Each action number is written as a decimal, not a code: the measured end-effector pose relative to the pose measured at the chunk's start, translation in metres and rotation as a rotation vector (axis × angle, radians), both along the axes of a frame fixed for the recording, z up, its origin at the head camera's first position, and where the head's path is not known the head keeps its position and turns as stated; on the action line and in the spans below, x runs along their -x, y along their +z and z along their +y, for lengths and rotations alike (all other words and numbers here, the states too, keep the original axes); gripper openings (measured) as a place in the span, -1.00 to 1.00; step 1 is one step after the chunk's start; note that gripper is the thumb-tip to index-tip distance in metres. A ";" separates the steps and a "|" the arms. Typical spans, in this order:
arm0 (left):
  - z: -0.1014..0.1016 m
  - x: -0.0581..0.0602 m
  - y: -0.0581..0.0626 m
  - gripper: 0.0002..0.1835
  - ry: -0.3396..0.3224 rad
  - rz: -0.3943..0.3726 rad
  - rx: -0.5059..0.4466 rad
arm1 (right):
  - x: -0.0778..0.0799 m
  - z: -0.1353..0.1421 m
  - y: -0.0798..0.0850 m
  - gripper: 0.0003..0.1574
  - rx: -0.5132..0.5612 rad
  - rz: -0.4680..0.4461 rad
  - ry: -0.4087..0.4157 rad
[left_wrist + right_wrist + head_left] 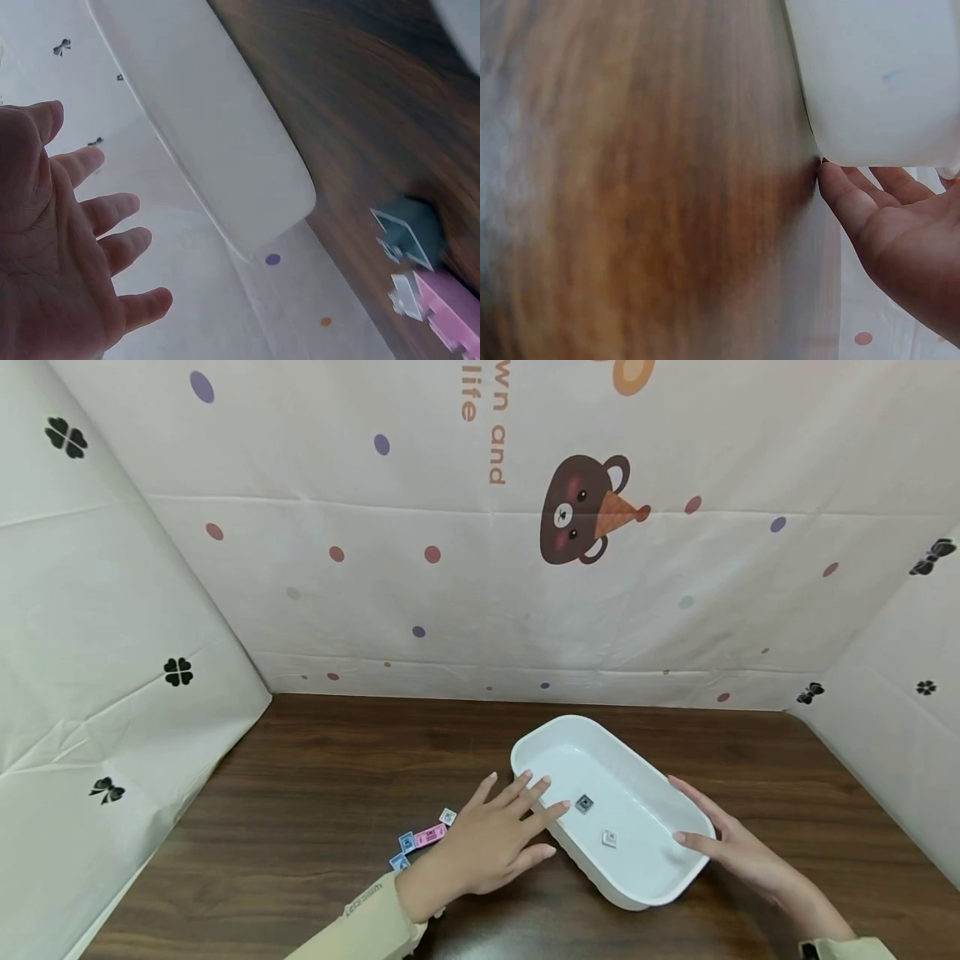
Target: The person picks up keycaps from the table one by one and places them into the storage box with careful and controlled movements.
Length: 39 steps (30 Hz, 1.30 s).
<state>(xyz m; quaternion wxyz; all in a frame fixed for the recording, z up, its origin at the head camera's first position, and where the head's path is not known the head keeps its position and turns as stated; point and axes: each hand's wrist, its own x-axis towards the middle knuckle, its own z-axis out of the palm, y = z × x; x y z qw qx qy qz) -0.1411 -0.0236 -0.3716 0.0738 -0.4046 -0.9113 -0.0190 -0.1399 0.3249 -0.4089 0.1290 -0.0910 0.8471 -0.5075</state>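
A white plastic basin [637, 810] stands slantwise on the table, holding a dark grey keycap-like piece [584, 804] and a white one [610, 838]. My right hand [750, 856] grips its right end, thumb over the rim and fingers along the outer wall. In the right wrist view, fingers [847, 199] reach the basin's lower edge. My left hand [498, 833] hovers with spread fingers by the basin's left rim, palm bare in the left wrist view. Left of it lie a pink long piece [431, 836], a white piece [447, 817] and blue pieces [407, 842], partly hidden by that forearm.
The dark brown wooden table [315, 777] is bounded by a white printed cloth [360, 602] behind and on both sides. A small light-coloured bit near the left wrist is mostly hidden by the sleeve [367, 922].
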 end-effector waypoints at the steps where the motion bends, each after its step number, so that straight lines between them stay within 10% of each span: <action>1: -0.003 0.000 0.000 -0.45 0.002 0.004 -0.001 | 0.000 0.000 0.000 -0.13 0.001 -0.002 0.001; 39: -0.103 0.006 -0.016 -0.37 0.301 -0.179 -0.310 | 0.001 0.000 -0.001 -0.13 -0.044 0.039 -0.005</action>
